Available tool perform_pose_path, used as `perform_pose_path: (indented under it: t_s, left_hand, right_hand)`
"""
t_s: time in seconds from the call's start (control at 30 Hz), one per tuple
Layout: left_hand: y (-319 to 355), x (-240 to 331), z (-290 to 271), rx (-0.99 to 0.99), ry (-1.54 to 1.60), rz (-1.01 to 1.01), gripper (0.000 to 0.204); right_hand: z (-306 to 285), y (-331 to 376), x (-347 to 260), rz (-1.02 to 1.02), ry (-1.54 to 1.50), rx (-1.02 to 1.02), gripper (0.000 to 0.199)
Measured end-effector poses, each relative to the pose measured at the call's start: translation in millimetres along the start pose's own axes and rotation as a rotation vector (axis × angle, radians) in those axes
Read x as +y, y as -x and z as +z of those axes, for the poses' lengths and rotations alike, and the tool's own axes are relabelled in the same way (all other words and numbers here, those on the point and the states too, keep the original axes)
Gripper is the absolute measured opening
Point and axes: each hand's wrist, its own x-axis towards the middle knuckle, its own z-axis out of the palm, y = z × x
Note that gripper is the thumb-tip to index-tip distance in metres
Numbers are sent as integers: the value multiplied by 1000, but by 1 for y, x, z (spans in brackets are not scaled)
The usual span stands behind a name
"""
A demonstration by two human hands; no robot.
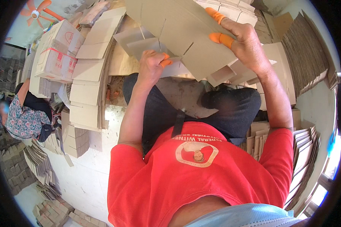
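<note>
The person sits with a flat, die-cut cardboard blank [185,26] held up over the lap, and the work on this piece looks to be in its early part: the sheet is mostly flat, its slots cut but most flaps unfolded. The left hand [152,64] pinches the lower edge of the blank, thumb and forefinger in orange rubber finger cots [165,60] closed on a small flap near a slot. The right hand [246,41] lies over the sheet's right part, fingers spread a little and pressed on the cardboard, two more orange cots showing at the fingertips; below it a few small tabs [225,73] already hang bent away from the sheet, which I judge to be the only folding done so far on this piece.

How much of the whole job is finished can only be guessed from the stacks. To the person's left a long pile of flat cardboard sheets [89,75] leans beside a taped carton [58,53]; to the right, tight rows of stacked cardboard pieces [307,49] stand on edge, and more lie by the right knee [303,151]. Whether those are finished or waiting I cannot tell. On the floor [87,170] at the far left another person [24,113] in a patterned top sits among smaller bundles of board
</note>
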Motion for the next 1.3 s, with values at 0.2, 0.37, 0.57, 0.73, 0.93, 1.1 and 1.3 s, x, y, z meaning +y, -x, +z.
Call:
perform_pose_path:
  t_s: [0.2,0.37,0.57,0.73,0.93,1.1,1.3]
  left_hand:
    - [-3,2,-2,5,-18,20,15]
    - [-4,9,-3,23,-51,33,19]
    - [-12,8,1,14,-48,64,18]
    - [-5,-1,1,32,-143,128,24]
    - [-10,9,-1,36,-377,201,53]
    - [-43,-3,5,-93,-478,262,64]
    - [-83,-63,23,-180,-418,323,50]
  right_hand:
    - [2,-2,-7,-49,17,-55,44]
    - [26,-7,-1,-107,-48,-92,48]
    - [87,10,37,-75,15,-462,44]
    - [78,7,8,5,200,-587,44]
    - [58,-15,125,-78,527,245,51]
    - [30,-13,196,540,621,-282,67]
    - [69,22,106,229,233,-568,53]
